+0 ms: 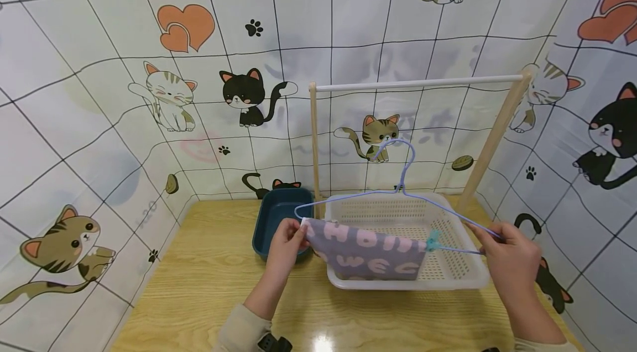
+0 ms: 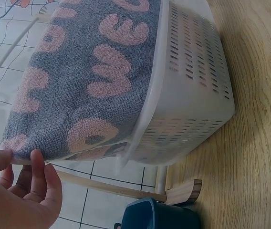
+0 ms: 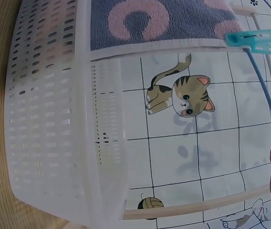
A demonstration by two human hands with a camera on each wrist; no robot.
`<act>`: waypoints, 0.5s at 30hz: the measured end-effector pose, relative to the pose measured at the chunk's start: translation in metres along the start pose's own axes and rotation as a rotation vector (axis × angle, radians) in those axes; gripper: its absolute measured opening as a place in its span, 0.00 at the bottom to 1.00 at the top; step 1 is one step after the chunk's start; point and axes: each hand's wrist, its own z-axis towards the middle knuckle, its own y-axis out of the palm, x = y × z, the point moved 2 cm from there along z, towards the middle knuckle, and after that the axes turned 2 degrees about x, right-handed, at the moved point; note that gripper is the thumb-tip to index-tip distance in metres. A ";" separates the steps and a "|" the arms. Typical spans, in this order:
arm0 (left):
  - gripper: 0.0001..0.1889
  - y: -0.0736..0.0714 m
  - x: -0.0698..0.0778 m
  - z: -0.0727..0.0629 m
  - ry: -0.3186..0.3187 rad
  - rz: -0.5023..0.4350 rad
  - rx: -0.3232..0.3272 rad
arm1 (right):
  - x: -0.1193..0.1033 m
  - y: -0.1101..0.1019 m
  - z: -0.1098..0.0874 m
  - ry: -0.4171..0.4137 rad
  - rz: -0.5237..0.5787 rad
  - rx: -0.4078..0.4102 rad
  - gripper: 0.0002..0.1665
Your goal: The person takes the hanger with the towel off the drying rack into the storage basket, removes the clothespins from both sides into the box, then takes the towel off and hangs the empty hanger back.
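Above a white perforated plastic basket [image 1: 448, 284], a slim blue hanger [image 1: 402, 176] has one end in the curled right grip [image 1: 515, 258]. Over the basket's left part hangs a grey, pink-lettered terry towel [image 1: 373, 252], one corner pinched by the left grip [image 1: 285, 246]; a turquoise plastic clip [image 1: 433, 240] fastens another, so clipping seems half done, the pinched corner probably needing fastening next.

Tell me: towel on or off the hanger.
On: the towel hangs along the hanger's lower bar, a turquoise clip at one top corner, the left hand pinching the other.
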 end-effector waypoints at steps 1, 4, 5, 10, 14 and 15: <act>0.07 -0.001 0.000 0.000 0.000 0.000 0.004 | 0.001 -0.001 0.000 0.003 -0.001 0.001 0.14; 0.06 -0.003 0.000 0.001 -0.006 -0.001 0.007 | 0.001 -0.001 0.000 0.010 -0.006 0.000 0.14; 0.06 -0.003 0.001 0.001 -0.012 -0.007 0.005 | 0.001 -0.002 0.000 0.013 -0.008 -0.002 0.14; 0.05 -0.005 0.021 -0.008 -0.031 -0.031 -0.017 | -0.001 -0.002 0.000 0.008 0.000 -0.004 0.14; 0.06 -0.006 0.028 -0.012 -0.033 -0.055 -0.028 | -0.003 -0.002 -0.001 -0.015 0.008 0.001 0.14; 0.07 -0.006 0.023 -0.010 -0.036 -0.062 -0.025 | -0.003 -0.002 -0.001 -0.011 0.005 -0.002 0.14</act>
